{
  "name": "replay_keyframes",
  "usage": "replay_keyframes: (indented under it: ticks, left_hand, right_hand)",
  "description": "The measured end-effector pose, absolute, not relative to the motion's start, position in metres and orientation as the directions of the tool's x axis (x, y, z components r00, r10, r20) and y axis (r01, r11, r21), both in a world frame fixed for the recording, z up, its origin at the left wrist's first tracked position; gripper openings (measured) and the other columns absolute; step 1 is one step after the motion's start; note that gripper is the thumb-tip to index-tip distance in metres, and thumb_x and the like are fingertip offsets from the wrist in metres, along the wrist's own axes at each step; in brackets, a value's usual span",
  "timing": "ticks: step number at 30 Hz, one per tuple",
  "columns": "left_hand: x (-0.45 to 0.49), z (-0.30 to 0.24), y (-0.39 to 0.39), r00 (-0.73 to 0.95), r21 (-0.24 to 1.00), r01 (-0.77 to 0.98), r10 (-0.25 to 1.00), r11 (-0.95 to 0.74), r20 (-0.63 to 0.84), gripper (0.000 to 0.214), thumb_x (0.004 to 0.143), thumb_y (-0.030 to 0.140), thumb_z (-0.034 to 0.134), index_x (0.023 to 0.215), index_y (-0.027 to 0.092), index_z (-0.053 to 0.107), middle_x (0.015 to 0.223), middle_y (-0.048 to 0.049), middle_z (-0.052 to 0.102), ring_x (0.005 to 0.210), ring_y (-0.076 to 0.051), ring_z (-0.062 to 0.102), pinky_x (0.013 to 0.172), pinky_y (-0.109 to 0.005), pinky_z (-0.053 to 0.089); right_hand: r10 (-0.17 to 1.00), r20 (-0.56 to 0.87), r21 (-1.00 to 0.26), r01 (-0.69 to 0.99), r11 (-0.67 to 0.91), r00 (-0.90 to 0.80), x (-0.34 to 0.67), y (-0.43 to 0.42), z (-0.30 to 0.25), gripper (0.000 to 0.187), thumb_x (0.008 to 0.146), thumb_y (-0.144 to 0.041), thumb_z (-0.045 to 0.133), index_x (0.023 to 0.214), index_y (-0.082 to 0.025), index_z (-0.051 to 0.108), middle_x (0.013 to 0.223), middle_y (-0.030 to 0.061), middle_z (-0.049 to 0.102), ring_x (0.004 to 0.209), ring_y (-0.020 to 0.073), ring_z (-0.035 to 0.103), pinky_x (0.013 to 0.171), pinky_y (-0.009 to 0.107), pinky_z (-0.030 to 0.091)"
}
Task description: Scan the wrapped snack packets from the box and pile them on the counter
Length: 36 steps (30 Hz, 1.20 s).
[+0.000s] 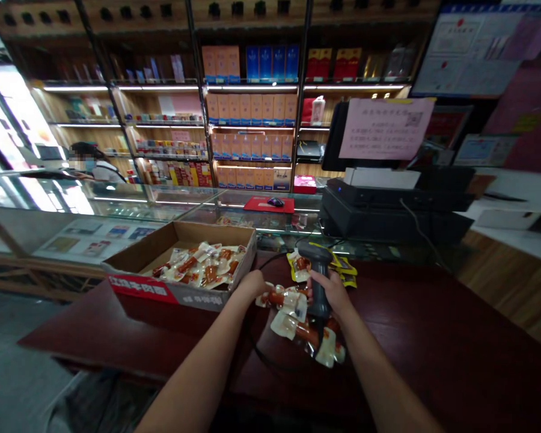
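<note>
Nearest me, vacuum-packed sausages (297,328) are lying loose on the dark red tabletop (410,343). Left hand (252,285) is pinching one sausage pack (277,297) by its end (fingertips partly hidden from where I'm standing). Right hand (331,293) is gripping a handheld barcode scanner (320,258) by the handle, right above the packs. Open cardboard box (139,291) is sitting just left, holding more packs. Yellow packets (346,269) are lying beyond the scanner. Farther, a mouse (276,202) is resting on a red mat (255,205), a monitor (335,135) is carrying a pink sheet (383,129), and orange boxes (252,109) are lining the shelves (252,88).
</note>
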<state>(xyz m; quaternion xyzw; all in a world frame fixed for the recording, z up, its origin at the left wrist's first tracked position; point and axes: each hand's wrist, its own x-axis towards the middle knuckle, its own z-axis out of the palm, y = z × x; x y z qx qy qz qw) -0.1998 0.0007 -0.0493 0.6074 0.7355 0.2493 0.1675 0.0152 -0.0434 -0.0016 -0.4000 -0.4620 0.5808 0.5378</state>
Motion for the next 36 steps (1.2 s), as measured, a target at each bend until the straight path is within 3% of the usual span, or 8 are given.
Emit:
replay_keyframes:
  ticks: [3, 6, 9, 12, 20, 26, 36]
  left_hand:
    - [-0.205, -0.06, 0.006, -0.192, 0.701, 0.707, 0.979, 0.094, 0.063, 0.028, 0.049, 0.023, 0.074, 0.046, 0.02, 0.047, 0.047, -0.0004, 0.053, 0.058, -0.02, 0.059, 0.057, -0.027, 0.042]
    - [-0.201, -0.069, 0.008, -0.179, 0.836, 0.545, 0.965, -0.066, 0.193, 0.014, 0.066, 0.024, 0.062, 0.059, 0.019, 0.051, 0.055, 0.002, 0.054, 0.058, -0.014, 0.054, 0.058, -0.024, 0.041]
    - [-0.195, -0.074, 0.01, -0.357, 0.902, 0.395, 0.875, -0.175, 0.326, 0.012, 0.08, 0.027, 0.046, 0.07, 0.019, 0.048, 0.062, 0.0021, 0.053, 0.062, -0.013, 0.052, 0.06, -0.024, 0.041]
    - [-0.19, -0.075, 0.01, -0.513, 0.909, 0.353, 0.766, -0.223, 0.388, 0.012, 0.083, 0.027, 0.042, 0.075, 0.02, 0.045, 0.065, 0.0023, 0.05, 0.064, -0.014, 0.051, 0.062, -0.025, 0.041]
    - [-0.183, -0.074, 0.006, -0.586, 0.905, 0.327, 0.693, -0.271, 0.42, 0.012, 0.084, 0.027, 0.041, 0.074, 0.021, 0.044, 0.068, 0.0015, 0.049, 0.067, -0.015, 0.049, 0.065, -0.026, 0.04]
    - [-0.184, -0.072, 0.006, -0.589, 0.927, 0.289, 0.718, -0.24, 0.37, 0.01, 0.084, 0.027, 0.042, 0.076, 0.021, 0.043, 0.066, 0.0024, 0.048, 0.065, -0.014, 0.05, 0.063, -0.026, 0.04]
    - [-0.182, -0.066, 0.001, -0.557, 0.921, 0.338, 0.748, -0.194, 0.361, 0.013, 0.086, 0.028, 0.036, 0.076, 0.022, 0.041, 0.069, 0.0013, 0.048, 0.068, -0.014, 0.05, 0.067, -0.026, 0.042]
  right_hand:
    - [0.997, 0.011, -0.968, -0.252, -0.01, -0.082, 0.021, -0.039, -0.014, 0.031, 0.061, -0.041, 0.07, 0.074, -0.017, 0.056, 0.048, -0.0036, 0.058, 0.035, 0.0116, 0.052, 0.034, 0.023, 0.044]
    - [0.994, -0.012, -0.971, -0.234, -0.038, -0.112, 0.023, -0.039, -0.022, 0.03, 0.061, -0.041, 0.07, 0.07, -0.017, 0.055, 0.048, -0.0028, 0.058, 0.036, 0.0116, 0.052, 0.034, 0.023, 0.044]
    - [0.99, -0.016, -0.978, -0.202, -0.044, -0.141, 0.025, -0.042, -0.025, 0.03, 0.062, -0.042, 0.07, 0.068, -0.017, 0.054, 0.051, -0.0023, 0.059, 0.037, 0.0118, 0.053, 0.035, 0.023, 0.045]
    - [0.99, -0.014, -0.985, -0.167, -0.038, -0.143, 0.027, -0.043, -0.026, 0.031, 0.064, -0.043, 0.069, 0.065, -0.017, 0.054, 0.05, -0.0022, 0.058, 0.036, 0.0115, 0.053, 0.036, 0.023, 0.045]
    - [0.986, -0.062, -0.998, -0.018, -0.065, -0.154, 0.037, -0.039, -0.025, 0.029, 0.064, -0.043, 0.066, 0.064, -0.017, 0.054, 0.048, -0.0031, 0.056, 0.036, 0.0116, 0.052, 0.034, 0.023, 0.043]
    - [0.976, -0.122, -0.993, 0.016, -0.121, -0.178, 0.04, -0.042, -0.015, 0.028, 0.062, -0.042, 0.067, 0.062, -0.018, 0.052, 0.046, -0.004, 0.056, 0.034, 0.0119, 0.051, 0.033, 0.023, 0.042]
    - [0.981, -0.086, -0.996, -0.017, -0.09, -0.175, 0.045, -0.041, -0.016, 0.029, 0.066, -0.041, 0.066, 0.053, -0.017, 0.055, 0.042, -0.0015, 0.055, 0.033, 0.0114, 0.049, 0.034, 0.024, 0.042]
